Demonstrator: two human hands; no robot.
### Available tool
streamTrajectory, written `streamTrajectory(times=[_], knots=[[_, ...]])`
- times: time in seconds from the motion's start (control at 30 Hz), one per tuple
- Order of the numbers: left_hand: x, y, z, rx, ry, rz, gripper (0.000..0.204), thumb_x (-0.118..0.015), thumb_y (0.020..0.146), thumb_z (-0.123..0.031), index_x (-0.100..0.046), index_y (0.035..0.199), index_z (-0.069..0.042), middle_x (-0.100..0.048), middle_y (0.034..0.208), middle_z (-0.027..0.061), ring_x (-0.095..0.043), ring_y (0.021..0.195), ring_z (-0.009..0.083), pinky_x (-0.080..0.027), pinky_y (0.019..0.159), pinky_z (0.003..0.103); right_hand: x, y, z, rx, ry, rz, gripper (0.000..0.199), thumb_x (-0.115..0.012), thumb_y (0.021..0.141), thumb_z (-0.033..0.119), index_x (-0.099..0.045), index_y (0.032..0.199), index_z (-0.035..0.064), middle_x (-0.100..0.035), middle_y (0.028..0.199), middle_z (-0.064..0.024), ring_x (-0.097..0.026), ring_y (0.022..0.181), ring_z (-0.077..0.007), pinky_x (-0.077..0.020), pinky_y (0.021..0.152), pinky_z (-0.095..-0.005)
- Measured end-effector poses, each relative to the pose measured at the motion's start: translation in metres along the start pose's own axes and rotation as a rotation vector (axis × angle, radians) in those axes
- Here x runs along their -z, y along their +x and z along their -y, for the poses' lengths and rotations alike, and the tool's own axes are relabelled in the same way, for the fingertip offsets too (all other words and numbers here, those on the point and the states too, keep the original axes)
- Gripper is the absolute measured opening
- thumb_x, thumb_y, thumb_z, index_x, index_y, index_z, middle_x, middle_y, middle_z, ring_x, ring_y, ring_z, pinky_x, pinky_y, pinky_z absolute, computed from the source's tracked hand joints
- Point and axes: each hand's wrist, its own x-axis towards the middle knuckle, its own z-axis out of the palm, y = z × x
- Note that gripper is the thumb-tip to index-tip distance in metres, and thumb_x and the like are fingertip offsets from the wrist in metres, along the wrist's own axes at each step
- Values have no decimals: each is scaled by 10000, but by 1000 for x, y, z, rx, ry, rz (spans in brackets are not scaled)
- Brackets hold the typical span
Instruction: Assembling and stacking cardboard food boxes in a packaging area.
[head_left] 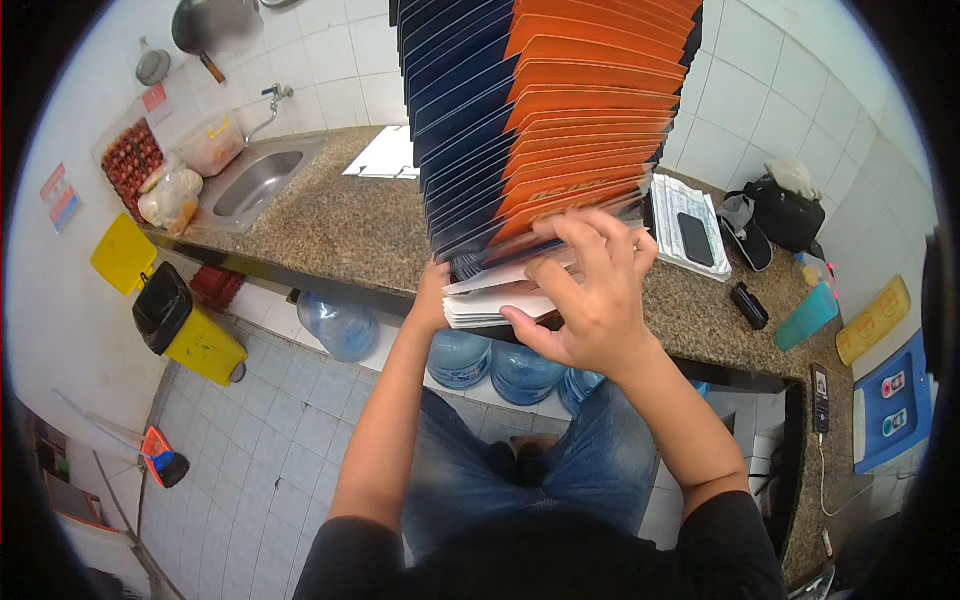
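Right hand point(590, 290) fingers curled on front of card stack point(540, 130), pinching white sheets point(495, 300) at its base. Left hand point(433, 290) grips sheets' left edge, partly hidden.

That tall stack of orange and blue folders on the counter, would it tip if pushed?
Probably. The stack of folders rises high, its edges fanned unevenly, so a sideways push would likely topple it. The left hand and right hand grip its base, suggesting it needs steadying. Flat covers may slide.
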Motion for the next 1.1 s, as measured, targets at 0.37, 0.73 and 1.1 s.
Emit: streamTrajectory(times=[0.37,0.73,1.1], knots=[[-7,-3,-18,-204,382,-77,341,-839,763,-264,-765,992,-22,-755,981,158,-739,919,304,-571,816,412,-3,17,-9,-61,166,-119,687,-867,741,396,-658,1287,37,-599,970,-89,-571,869,-243,-361,789,-402],[-24,-1,-35,-136,-17,-134,541,-890,752,-196,-655,1209,-27,-717,1136,120,-698,1039,234,-557,915,375,8,23,-12,29,0,-124,384,-828,718,414,-671,870,98,-652,1231,-94,-552,1132,-293,-308,930,-479],[-9,5,11,-17,-83,32,681,-402,1098,-578,-531,1448,-9,-648,1365,180,-656,1231,288,-519,1098,454,7,30,-13,27,-38,-134,409,-812,737,434,-672,906,88,-671,1191,-77,-563,1135,-292,-296,931,-467]])
